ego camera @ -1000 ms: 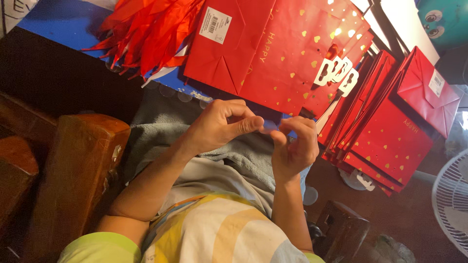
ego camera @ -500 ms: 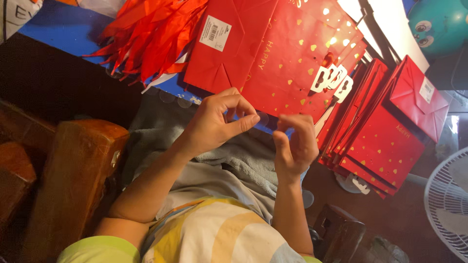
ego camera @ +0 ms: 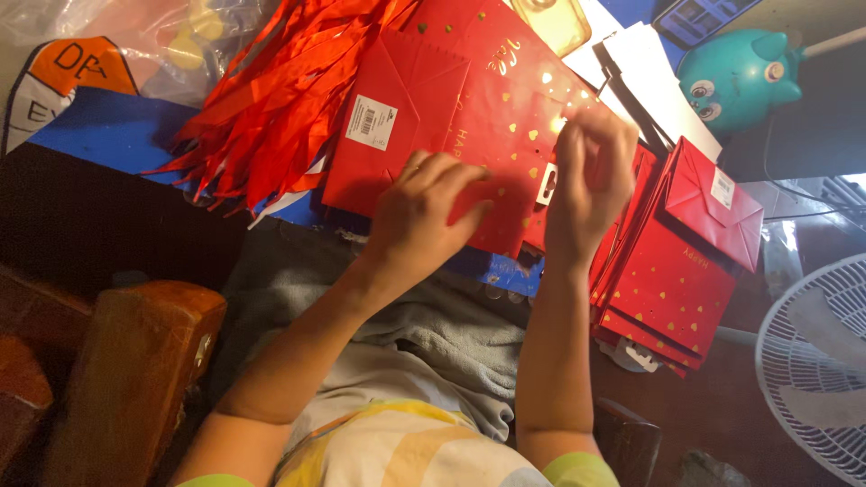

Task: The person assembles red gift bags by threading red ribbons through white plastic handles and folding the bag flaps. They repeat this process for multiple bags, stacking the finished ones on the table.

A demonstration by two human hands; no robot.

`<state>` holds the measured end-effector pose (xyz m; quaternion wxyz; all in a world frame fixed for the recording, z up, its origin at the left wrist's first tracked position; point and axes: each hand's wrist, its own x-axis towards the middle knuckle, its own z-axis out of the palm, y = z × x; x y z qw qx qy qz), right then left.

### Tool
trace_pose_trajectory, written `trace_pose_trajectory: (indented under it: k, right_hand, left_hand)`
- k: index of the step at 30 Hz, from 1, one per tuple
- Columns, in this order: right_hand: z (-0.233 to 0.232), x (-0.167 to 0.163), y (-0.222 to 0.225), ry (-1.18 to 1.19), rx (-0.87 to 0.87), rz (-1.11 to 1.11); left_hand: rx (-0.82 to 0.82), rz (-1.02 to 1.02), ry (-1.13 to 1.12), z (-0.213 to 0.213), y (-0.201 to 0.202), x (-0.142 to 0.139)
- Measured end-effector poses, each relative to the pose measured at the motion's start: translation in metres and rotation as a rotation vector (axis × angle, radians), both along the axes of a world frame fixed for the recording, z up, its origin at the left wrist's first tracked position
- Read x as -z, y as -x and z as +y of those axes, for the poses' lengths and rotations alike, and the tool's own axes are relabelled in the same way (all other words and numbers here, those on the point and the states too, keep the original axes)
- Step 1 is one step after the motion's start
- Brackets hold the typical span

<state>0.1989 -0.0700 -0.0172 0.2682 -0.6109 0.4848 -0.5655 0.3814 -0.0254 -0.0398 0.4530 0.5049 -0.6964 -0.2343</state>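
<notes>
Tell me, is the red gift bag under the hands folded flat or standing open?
Folded flat: the red gift bag lies creased on the blue surface.

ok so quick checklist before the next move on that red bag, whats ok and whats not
1. Left hand on the red gift bag: ok, it rests on the flat bag.
2. Right hand over the bag's right part: ok, though blurred.
3. What the right fingers hold: cannot tell, too blurred.
4. White handle piece near the right hand: ok, partly visible.
5. Red ribbon strips within reach: ok, heaped left of the bag.
6. Stack of folded red bags clear of the hands: ok, lying to the right.
</notes>
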Motion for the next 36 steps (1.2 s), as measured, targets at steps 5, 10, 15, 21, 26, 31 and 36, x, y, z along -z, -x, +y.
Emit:
trace_pose_trajectory:
  k: [5, 10, 15, 21, 26, 31, 36]
  right_hand:
    - [-0.095, 0.02, 0.025, -0.059, -0.079, 0.057]
    - [-0.166, 0.024, 0.01, -0.148, -0.042, 0.296]
    - [-0.206, 0.015, -0.016, -0.33, 0.125, 0.484]
    - [-0.225, 0.009, -0.044, -0.338, 0.202, 0.781]
    - [-0.231, 0.02, -0.054, -0.135, 0.245, 0.948]
    - [-0.235, 0.013, -0.041, 0.283, 0.304, 1.065]
    - [-0.196, -0.023, -0.011, 0.377, 0.305, 0.784]
  left_hand:
    - [0.018, -0.208, 0.049, -0.033, 0.032, 0.011]
    - [0.038, -0.318, -0.038, -0.063, 0.04, 0.024]
    - [0.092, -0.318, -0.051, -0.069, 0.035, 0.04]
    - [0.106, -0.301, -0.071, -0.074, 0.023, 0.04]
    - [0.117, -0.294, -0.084, -0.079, 0.014, 0.04]
    - [0.131, -0.277, -0.078, -0.087, 0.008, 0.042]
    - [0.124, -0.291, -0.083, -0.098, 0.012, 0.045]
